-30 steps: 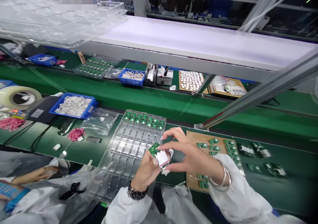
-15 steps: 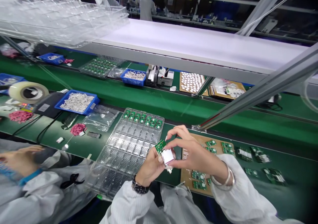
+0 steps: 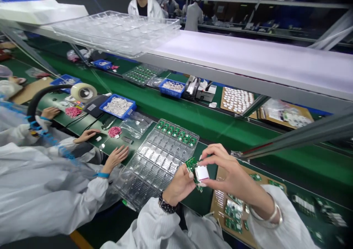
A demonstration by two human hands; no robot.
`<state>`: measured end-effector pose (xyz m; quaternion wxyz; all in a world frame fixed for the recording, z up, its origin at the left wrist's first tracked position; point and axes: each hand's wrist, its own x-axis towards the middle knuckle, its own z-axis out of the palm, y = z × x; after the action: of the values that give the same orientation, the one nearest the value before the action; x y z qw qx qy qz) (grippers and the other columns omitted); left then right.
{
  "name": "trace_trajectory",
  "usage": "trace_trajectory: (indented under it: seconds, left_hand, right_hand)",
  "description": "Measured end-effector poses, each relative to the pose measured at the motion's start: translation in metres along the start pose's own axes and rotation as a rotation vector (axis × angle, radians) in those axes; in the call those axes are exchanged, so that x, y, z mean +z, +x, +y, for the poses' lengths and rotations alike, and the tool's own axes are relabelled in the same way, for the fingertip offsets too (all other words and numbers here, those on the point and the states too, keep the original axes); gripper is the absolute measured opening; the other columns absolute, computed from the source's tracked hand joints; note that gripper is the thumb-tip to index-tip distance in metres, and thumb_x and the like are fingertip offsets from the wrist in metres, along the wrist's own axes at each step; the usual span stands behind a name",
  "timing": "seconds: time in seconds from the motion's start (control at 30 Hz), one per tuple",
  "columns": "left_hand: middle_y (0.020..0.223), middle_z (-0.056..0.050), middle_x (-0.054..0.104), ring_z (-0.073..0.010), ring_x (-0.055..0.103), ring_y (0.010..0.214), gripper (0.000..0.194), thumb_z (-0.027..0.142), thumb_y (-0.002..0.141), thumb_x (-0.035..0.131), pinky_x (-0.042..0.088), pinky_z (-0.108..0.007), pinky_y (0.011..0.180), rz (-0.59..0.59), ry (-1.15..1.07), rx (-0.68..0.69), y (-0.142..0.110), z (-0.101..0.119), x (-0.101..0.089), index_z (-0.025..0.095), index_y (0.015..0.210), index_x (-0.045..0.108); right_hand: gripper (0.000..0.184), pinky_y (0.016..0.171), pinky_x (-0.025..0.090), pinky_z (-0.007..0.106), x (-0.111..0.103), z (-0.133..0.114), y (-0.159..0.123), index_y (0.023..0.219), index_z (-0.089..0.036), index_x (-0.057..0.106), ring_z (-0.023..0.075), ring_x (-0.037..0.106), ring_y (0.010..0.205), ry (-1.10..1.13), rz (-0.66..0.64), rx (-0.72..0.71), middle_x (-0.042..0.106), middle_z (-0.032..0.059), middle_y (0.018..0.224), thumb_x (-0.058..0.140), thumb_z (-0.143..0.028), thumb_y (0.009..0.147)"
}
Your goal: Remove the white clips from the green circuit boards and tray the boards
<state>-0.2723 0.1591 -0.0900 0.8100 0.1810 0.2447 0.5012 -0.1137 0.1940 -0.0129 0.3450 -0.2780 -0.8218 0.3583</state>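
The right hand's fingertips (image 3: 213,154) and thumb pinch a small white square piece (image 3: 202,173), its edge faintly red, pressing it against a small green circuit board (image 3: 191,164). The left hand (image 3: 179,185) cradles that board between thumb and curled fingers, held up in the air. The right hand (image 3: 234,177) stays closed over it, and the two hands remain together as before, while the view has swung so that a co-worker's bare hand (image 3: 116,157) with a blue cuff now shows just left of the fingers. Beyond the fingertips lies a clear, glossy blister tray (image 3: 154,164), its far rows filled with green boards (image 3: 176,133). Below the right wrist, a brown cardboard sheet (image 3: 228,214) carries more boards.
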Motion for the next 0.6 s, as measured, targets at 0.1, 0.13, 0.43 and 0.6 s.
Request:
trace_trajectory:
  seconds: [0.1, 0.13, 0.43, 0.6]
  left_hand:
    - [0.078, -0.005, 0.066, -0.0187, 0.062, 0.074, 0.048, 0.043, 0.056, 0.084, 0.047, -0.027, 0.068, 0.053, -0.025, 0.041, -0.009, 0.001, -0.017, 0.014, 0.089, 0.066]
    - [0.078, -0.006, 0.066, -0.0203, 0.063, 0.078, 0.047, 0.043, 0.057, 0.084, 0.048, -0.03, 0.073, 0.073, -0.034, 0.052, -0.013, 0.002, -0.024, 0.014, 0.09, 0.066]
    - [0.087, -0.005, 0.068, -0.0178, 0.064, 0.085, 0.04, 0.035, 0.061, 0.083, 0.049, -0.031, 0.087, 0.285, -0.118, 0.126, -0.066, 0.007, -0.082, 0.014, 0.092, 0.07]
    - [0.088, -0.002, 0.069, -0.015, 0.064, 0.085, 0.037, 0.034, 0.06, 0.084, 0.053, -0.026, 0.08, 0.318, -0.14, 0.092, -0.068, 0.011, -0.1, 0.018, 0.091, 0.07]
  right_hand:
    - [0.019, 0.092, 0.032, 0.025, 0.005, 0.0, 0.01, 0.1, -0.013, 0.057, 0.0111, 0.037, 0.105, -0.002, 0.013, -0.047, 0.044, 0.002, 0.104, 0.068, -0.018, 0.085]
    - [0.018, 0.092, 0.033, 0.025, 0.007, 0.0, 0.014, 0.1, -0.013, 0.057, 0.0112, 0.038, 0.104, -0.007, 0.019, -0.058, 0.045, 0.0021, 0.103, 0.068, -0.019, 0.086]
    - [0.021, 0.092, 0.033, 0.023, 0.014, 0.022, 0.006, 0.1, -0.014, 0.059, 0.0106, 0.041, 0.105, -0.141, 0.114, -0.021, 0.046, 0.0011, 0.103, 0.067, -0.029, 0.088]
    - [0.034, 0.092, 0.033, 0.019, 0.001, 0.041, -0.047, 0.098, -0.012, 0.06, 0.0074, 0.043, 0.103, -0.297, 0.267, 0.147, 0.048, 0.0008, 0.102, 0.061, -0.046, 0.093]
